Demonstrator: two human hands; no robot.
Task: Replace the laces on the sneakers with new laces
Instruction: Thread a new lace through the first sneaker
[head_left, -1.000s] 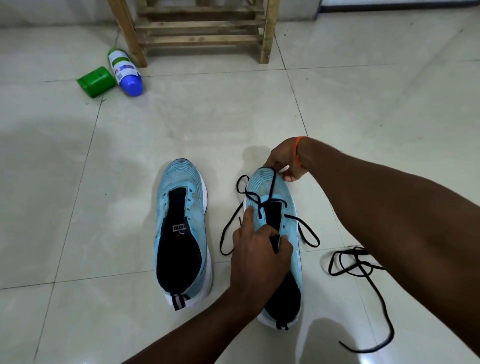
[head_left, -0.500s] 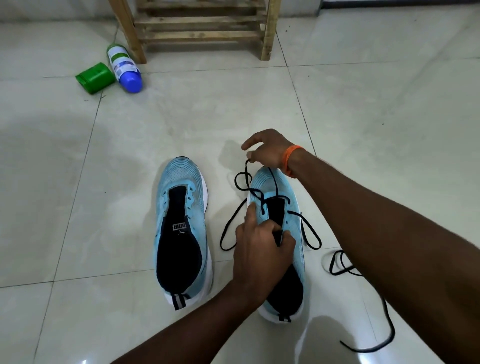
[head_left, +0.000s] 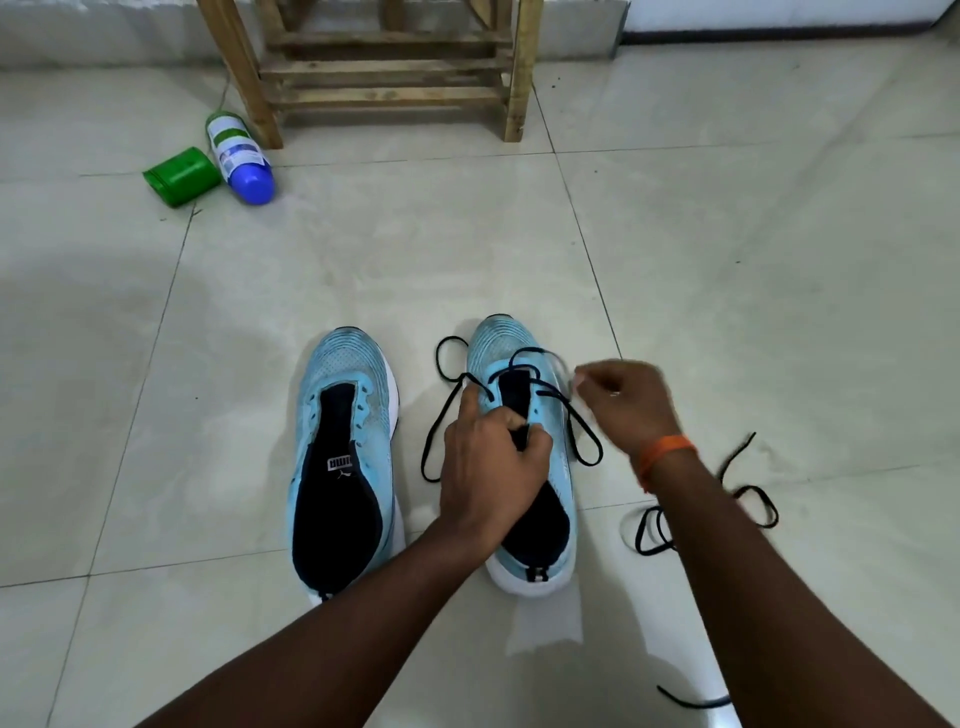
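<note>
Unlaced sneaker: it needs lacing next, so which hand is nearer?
Left. The left hand grips the other sneaker beside the unlaced sneaker; the right hand is past that other sneaker's far side.

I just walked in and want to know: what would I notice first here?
Two light blue sneakers on the tiled floor, in the middle. The unlaced sneaker lies left; the left hand grips the tongue of the laced sneaker, its black lace partly threaded. A loose black lace lies at the right.

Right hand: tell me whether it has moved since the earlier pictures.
Yes. The right hand has come back from the toe of the right sneaker, towards the person, and is now off its right side.
</note>
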